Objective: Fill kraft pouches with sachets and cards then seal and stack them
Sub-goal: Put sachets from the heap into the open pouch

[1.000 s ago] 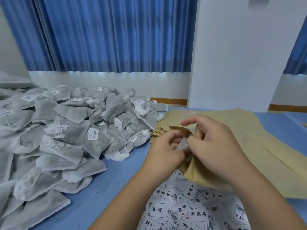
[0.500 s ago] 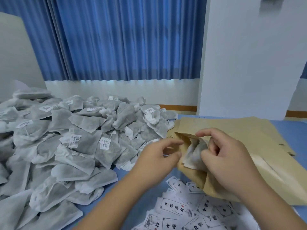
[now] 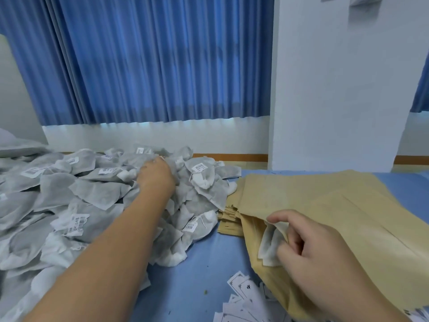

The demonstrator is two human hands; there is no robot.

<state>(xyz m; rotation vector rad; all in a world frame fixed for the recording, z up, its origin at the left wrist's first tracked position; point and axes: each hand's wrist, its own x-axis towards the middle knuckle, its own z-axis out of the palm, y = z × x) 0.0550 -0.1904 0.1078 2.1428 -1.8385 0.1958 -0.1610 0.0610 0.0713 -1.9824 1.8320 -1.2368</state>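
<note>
Left hand (image 3: 156, 176) in the sachet pile (image 3: 92, 194); right hand (image 3: 308, 249) holds the kraft pouch (image 3: 267, 282) at its mouth.

The right hand's thumb and curled fingers pinch the upper lip of the pouch mouth, which gapes toward the left. The inserted sachets (image 3: 269, 248) show in that mouth, touching the fingertips. The pouch lies at the near right of the tabletop (image 3: 209, 263), partly over the stack of flat pouches (image 3: 325, 198). The left hand's fingers are buried among loose sachets near the far edge, and any grip there cannot be determined. Cards (image 3: 243, 303) lie at the near edge, just beside the pouch.
</note>
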